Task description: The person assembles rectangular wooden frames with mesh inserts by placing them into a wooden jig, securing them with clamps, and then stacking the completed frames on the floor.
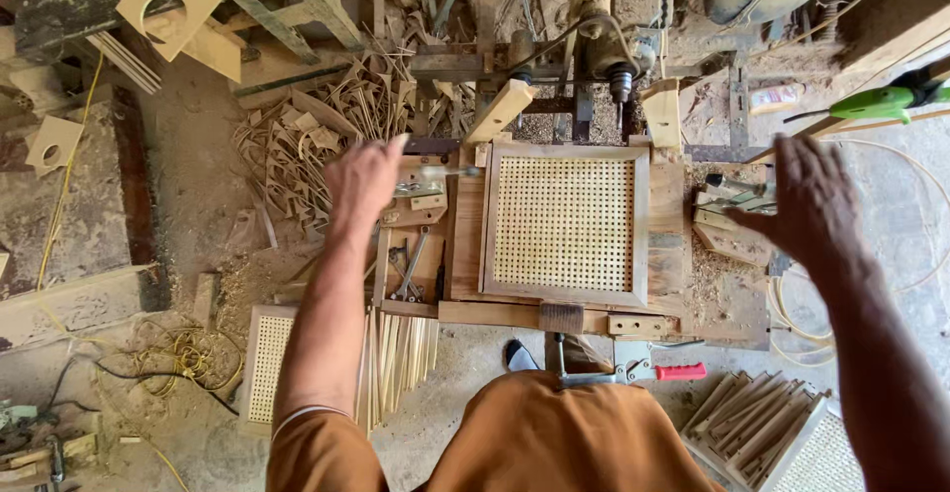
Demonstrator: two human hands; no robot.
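A blurred metal tool (435,171), perhaps a hammer, is gripped by the left hand (364,180) left of the cane-panelled frame (564,223) at centre, while the right hand (809,198) is spread open, empty, at the right.

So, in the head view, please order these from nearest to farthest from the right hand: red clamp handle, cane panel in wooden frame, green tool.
From the right hand:
1. Green tool, above it, top right.
2. Cane panel, to its left, on the bench.
3. Red clamp handle, below, at the bench's front edge.
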